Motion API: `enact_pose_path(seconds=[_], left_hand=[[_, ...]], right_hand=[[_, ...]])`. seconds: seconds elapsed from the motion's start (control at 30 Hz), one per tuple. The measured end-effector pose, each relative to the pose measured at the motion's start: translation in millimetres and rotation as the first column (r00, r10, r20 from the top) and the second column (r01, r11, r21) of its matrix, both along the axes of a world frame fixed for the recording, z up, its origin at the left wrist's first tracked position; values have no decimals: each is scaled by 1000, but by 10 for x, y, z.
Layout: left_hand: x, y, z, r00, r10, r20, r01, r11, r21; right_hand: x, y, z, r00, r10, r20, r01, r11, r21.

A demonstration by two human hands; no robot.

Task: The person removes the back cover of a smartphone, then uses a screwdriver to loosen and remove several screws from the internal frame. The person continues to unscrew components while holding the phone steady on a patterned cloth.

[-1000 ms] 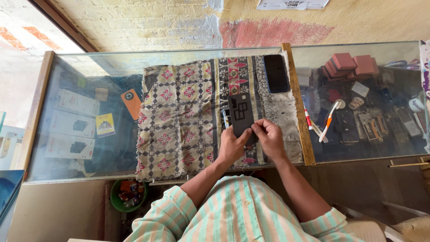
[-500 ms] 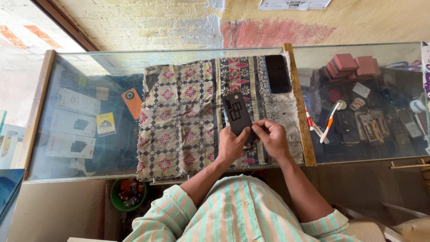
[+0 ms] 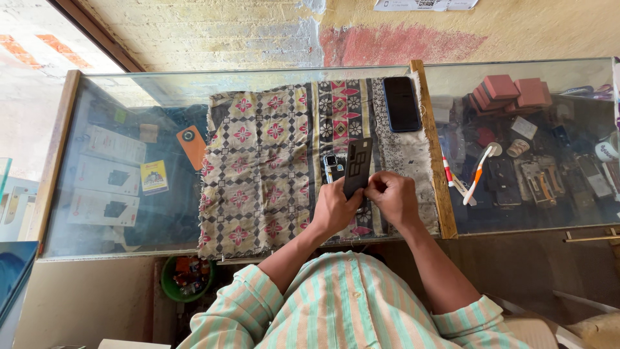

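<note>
the dark phone panel (image 3: 357, 167) is pinched at its lower end by left hand (image 3: 336, 208) and right hand (image 3: 392, 197); a firm grip at the edges is judged best, above the patterned cloth (image 3: 271, 155), the small phone (image 3: 332, 168) lying at nine o'clock.

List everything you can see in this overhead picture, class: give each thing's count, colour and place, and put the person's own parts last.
glass counter: one, clear top with wooden edges, across the picture
patterned cloth: one, beige, red and black, spread over the counter's middle
phone: one, black, flat on the cloth's far right corner
dark panel: one, black with cut-outs, held above the cloth
small phone part: one, silvery, on the cloth left of the panel
orange case: one, under the glass left of the cloth
toothbrush: one, white and orange, right of the wooden divider
reddish boxes: several, stacked under the glass, far right
left hand: gripping the panel's near end
right hand: pinching the same end
</note>
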State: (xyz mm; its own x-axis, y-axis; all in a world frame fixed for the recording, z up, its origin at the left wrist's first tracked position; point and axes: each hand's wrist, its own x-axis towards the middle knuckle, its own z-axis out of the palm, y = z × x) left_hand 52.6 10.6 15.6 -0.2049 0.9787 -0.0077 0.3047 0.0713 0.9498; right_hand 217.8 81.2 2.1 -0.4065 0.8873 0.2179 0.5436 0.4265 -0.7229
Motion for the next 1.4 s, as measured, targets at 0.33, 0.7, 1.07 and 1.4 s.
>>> enact_pose_path(seconds=[0.33, 0.7, 1.07, 1.4], left_hand=[[-34, -15, 17, 993, 16, 115, -6, 997, -82], [-19, 2, 24, 1000, -4, 5, 4, 998, -66], [-39, 13, -6, 996, -6, 85, 10, 999, -49], [-53, 3, 34, 997, 17, 80, -12, 998, -62]], right_hand=[[181, 177, -243, 896, -9, -443, -233, 841, -488], [31, 73, -26, 993, 35, 109, -35, 999, 3], [94, 196, -131, 933, 56, -355, -217, 876, -431], [72, 122, -54, 977, 38, -208, -103, 946, -308]])
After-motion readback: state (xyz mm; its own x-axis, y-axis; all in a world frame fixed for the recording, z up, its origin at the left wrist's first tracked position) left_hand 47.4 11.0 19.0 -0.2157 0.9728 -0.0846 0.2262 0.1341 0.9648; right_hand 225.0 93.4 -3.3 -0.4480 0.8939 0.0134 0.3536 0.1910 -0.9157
